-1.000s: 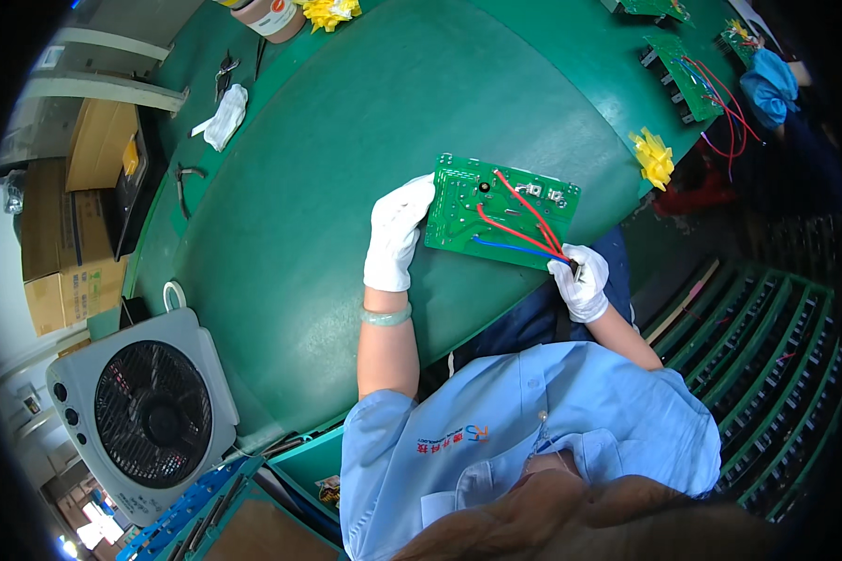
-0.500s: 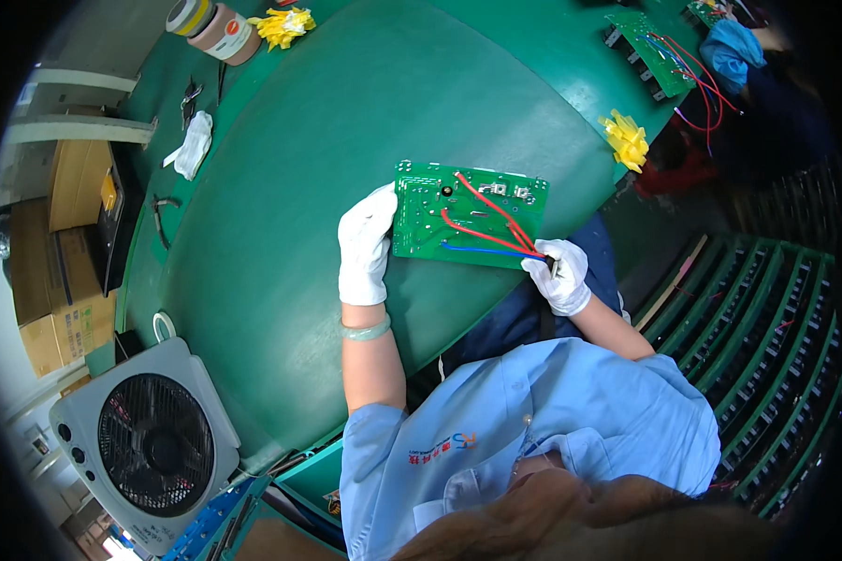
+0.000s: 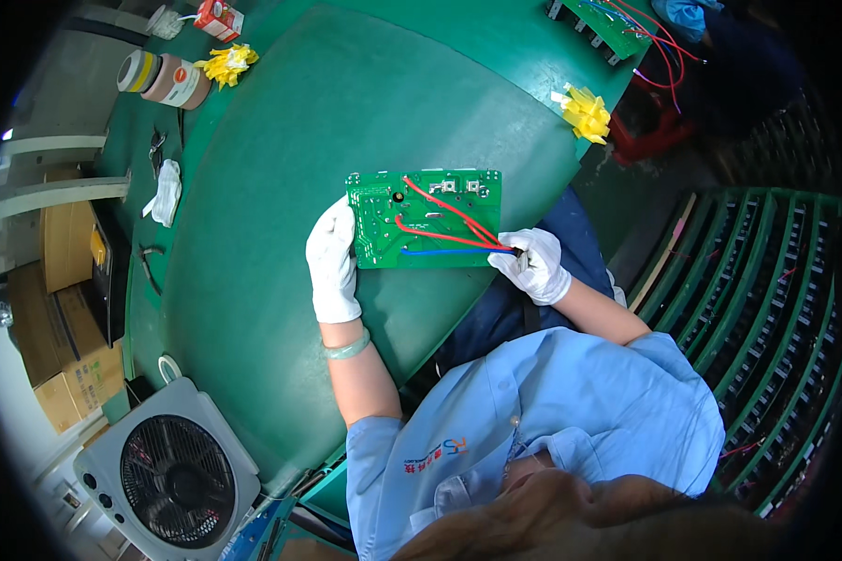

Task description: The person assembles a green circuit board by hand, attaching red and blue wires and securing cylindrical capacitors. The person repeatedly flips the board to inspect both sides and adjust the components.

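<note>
A green circuit board (image 3: 430,245) is held over the green table mat, its soldered side up. My left hand (image 3: 333,262), in a white glove, is closed on its left edge, with the fingers partly hidden beneath. Red wires (image 3: 454,234) and a blue wire (image 3: 449,251) run from points on the board to its lower right corner. There my gloved right hand (image 3: 536,266) is closed round the gathered wire ends, and its thumb and fingers meet at the corner. Whether it also pinches the board is hard to see.
Yellow tape bundles (image 3: 587,115) lie at the mat's far edge. At left are a bottle (image 3: 180,82), a white glove (image 3: 165,194), pliers (image 3: 148,266) and a box fan (image 3: 173,472). Green slotted racks (image 3: 748,309) stand at right. Another wired board (image 3: 613,33) lies far right.
The whole view has turned a little, so table things sit farther left. The board looks more level in the picture. Both hands keep their hold.
</note>
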A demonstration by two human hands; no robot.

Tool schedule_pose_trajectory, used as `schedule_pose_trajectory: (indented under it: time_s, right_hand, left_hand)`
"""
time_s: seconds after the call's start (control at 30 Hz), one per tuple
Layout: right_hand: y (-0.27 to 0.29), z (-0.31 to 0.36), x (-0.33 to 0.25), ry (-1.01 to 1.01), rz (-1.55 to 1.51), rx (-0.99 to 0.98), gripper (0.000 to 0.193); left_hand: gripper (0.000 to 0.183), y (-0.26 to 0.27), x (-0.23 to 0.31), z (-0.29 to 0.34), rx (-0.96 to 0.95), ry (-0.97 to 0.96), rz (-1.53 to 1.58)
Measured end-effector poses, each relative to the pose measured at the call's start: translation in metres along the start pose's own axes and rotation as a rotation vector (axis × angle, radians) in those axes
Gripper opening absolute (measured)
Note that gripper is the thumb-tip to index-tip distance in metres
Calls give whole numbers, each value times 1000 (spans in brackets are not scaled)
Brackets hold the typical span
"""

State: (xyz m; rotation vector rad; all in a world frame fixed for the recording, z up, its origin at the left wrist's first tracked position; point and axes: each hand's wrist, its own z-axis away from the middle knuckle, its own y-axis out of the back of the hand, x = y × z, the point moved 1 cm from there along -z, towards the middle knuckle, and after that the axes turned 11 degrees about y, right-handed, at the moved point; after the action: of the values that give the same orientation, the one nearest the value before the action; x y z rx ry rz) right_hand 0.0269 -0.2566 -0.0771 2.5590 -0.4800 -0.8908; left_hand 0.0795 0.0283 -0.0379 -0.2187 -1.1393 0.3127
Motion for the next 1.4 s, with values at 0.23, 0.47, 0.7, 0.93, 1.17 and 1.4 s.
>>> schedule_pose_trajectory:
  time_s: [0.23,0.47,0.7,0.93,1.17,1.4]
  right_hand:
    - [-1,1,1,-3,-7,27,36]
    - [-1,2,0,-14,0,34,35]
    - [-1,0,-1,-36,-16,26,33]
    - [3,-9,-7,-94,-42,3,27]
    - [27,-31,-6,-525,-247,-226,18]
    - [57,-82,-6,-192,264,-70,30]
  left_hand:
    - [38,1,-2,-2,51,14,-41]
    - [42,7,-8,-5,16,-26,-106]
    - [42,8,-7,-6,-1,-6,-93]
    - [34,2,-3,-2,8,-54,-44]
    - [41,-9,6,-6,6,-37,-70]
    - [46,-9,8,-6,-55,-63,-30]
